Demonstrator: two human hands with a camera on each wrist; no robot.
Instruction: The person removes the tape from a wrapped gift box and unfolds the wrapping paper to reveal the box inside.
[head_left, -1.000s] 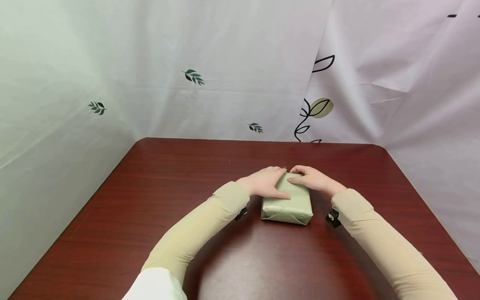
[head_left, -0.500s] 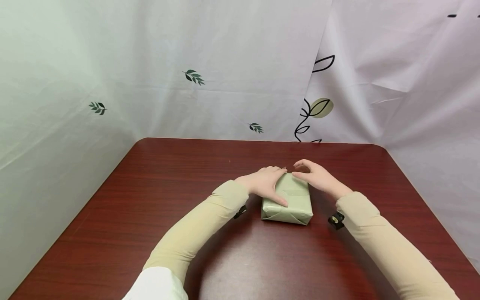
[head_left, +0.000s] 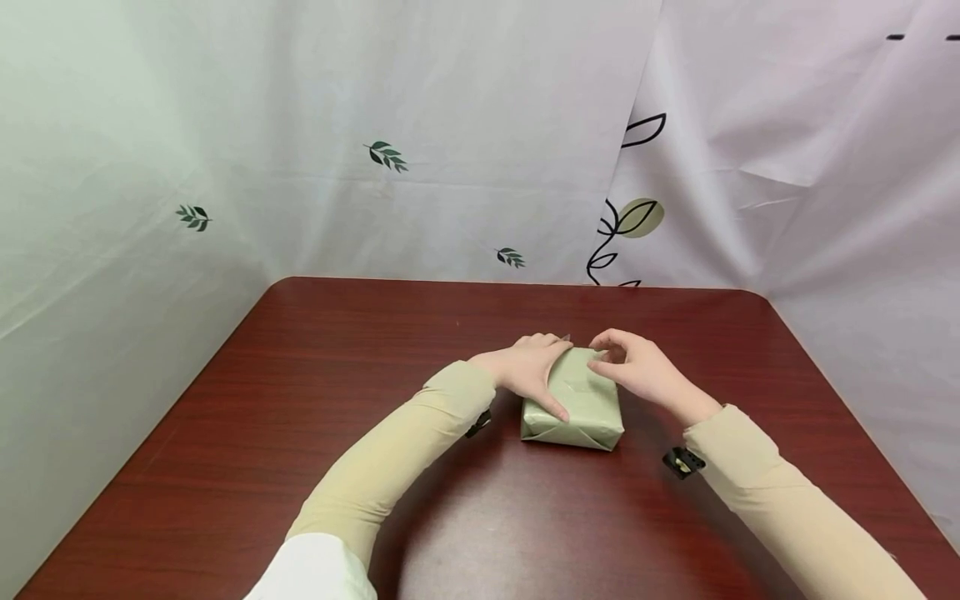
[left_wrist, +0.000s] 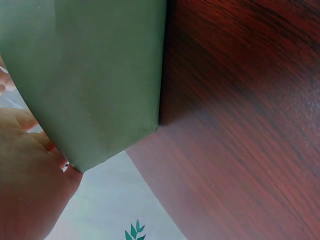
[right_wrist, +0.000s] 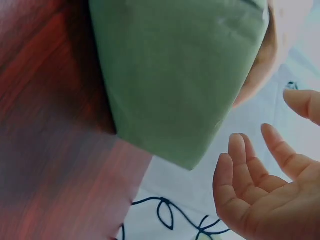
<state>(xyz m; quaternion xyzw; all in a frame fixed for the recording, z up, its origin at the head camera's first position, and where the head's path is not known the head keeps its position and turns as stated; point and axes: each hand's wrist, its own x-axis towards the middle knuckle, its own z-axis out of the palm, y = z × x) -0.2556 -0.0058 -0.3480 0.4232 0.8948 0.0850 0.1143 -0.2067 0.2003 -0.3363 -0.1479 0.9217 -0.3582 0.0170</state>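
Note:
A box wrapped in pale green paper lies flat on the table, its near end showing folded triangular flaps. Across its left side and top rests my left hand, thumb stretched over the upper face. A small clear bit, like a scrap of tape, shows at the left fingertips. My right hand is over the box's far right corner, fingers loosely bent. In the right wrist view, the right thumb stands apart from the fingers, with nothing between them. The left wrist view shows the box's plain side wall.
The dark red wooden table has rounded far corners. Behind and beside it hang white curtains with leaf prints. A small black wrist camera sits under the right sleeve, another under the left.
The right hand lifted off the box top, moved right, then came slightly back toward the corner. The left thumb slid nearer the front of the box. The box stayed in place.

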